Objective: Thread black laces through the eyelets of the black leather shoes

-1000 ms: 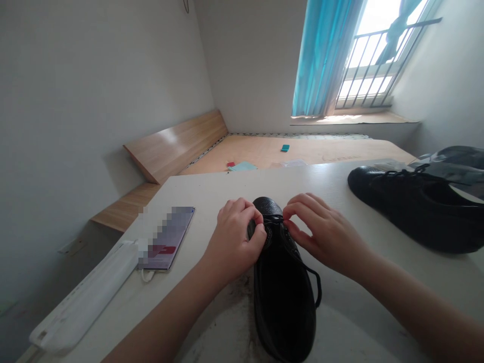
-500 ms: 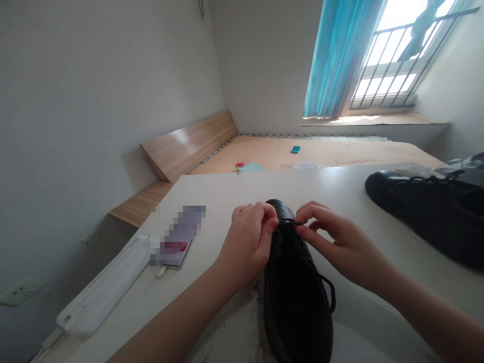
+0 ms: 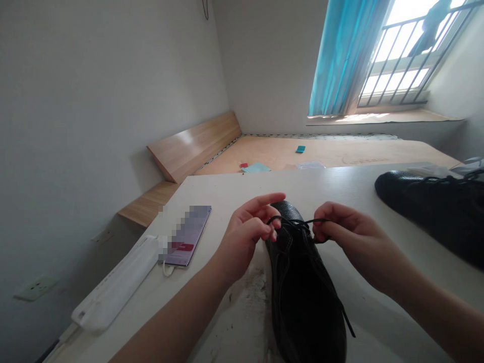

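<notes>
From the head view, the black leather shoe [image 3: 304, 287] lies on the counter [image 3: 313, 184], its long axis running away from me and leaning slightly left at the far end. My left hand [image 3: 242, 242] sits at the far end's left side and my right hand [image 3: 359, 237] at its right side; the left is the nearer of the two to the shoe. A black lace [image 3: 298, 221] spans the shoe's top between them. My left fingers [image 3: 266, 227] curl around one run of lace, with the index finger spread upward. My right fingers [image 3: 325, 222] pinch the other run. A second black shoe [image 3: 412, 201] lies at the counter's right. A white power strip [image 3: 117, 285] and a blurred card [image 3: 187, 237] lie at the left, with a white cable [image 3: 166, 269] beside them. Beyond the counter is a wooden bed frame [image 3: 302, 156].
</notes>
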